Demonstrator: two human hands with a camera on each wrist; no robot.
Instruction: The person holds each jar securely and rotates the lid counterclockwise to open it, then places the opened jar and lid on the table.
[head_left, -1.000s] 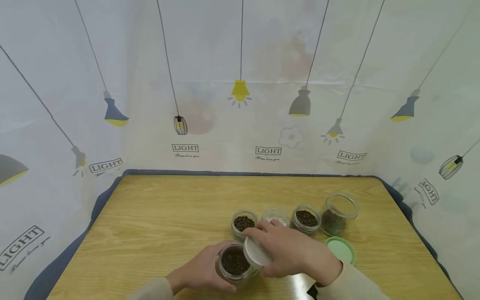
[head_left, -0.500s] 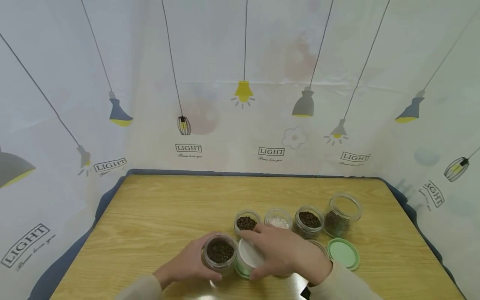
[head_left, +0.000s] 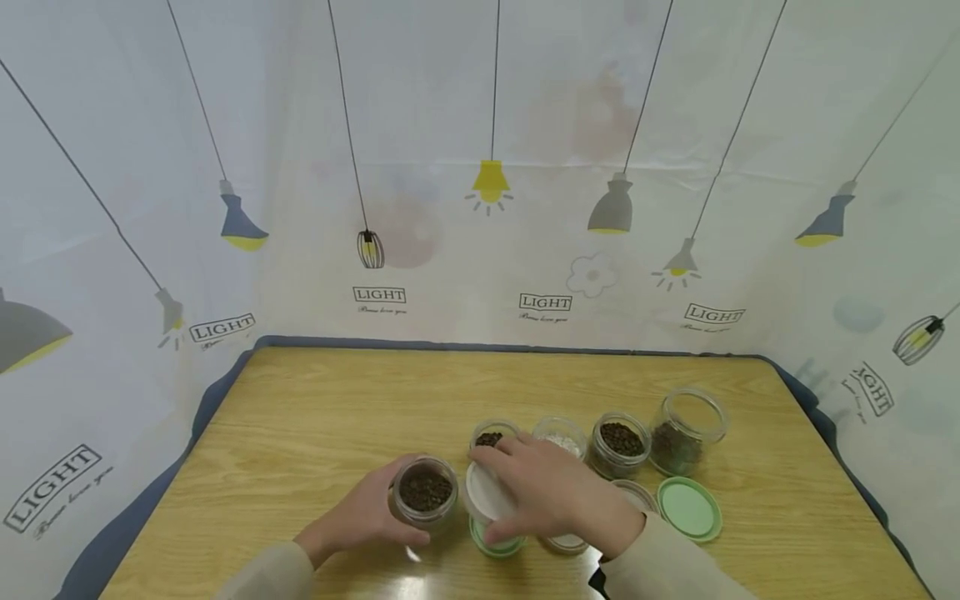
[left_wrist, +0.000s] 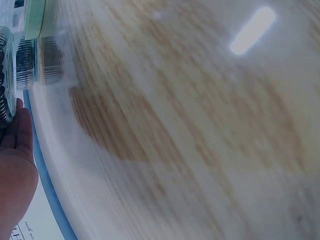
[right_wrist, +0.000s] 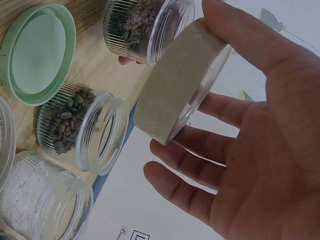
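Note:
My left hand [head_left: 367, 508] grips a glass jar [head_left: 425, 493] of dark brown bits, with no lid on it, thumb on the near side. My right hand [head_left: 551, 492] pinches a cream-white lid [head_left: 487, 493] by its edge, just right of that jar. In the right wrist view the thumb and index finger hold the lid [right_wrist: 172, 75] on edge, while the other fingers spread below. Beneath the lid in the head view, a green lid [head_left: 498, 546] lies on the table. Only part of the left hand [left_wrist: 17, 170] shows in the left wrist view.
Behind my hands stand a jar of coffee beans [head_left: 490, 437], a jar of white grains [head_left: 561, 435], another jar of beans [head_left: 620, 439] and a larger jar [head_left: 684, 433]. A second green lid [head_left: 690, 508] lies at right. Pale lids [head_left: 566, 544] lie partly under my right forearm.
My left hand has carried the jar leftward and slightly back. My right hand has shifted a little left with the cream-white lid, and a gap now shows between lid and jar.

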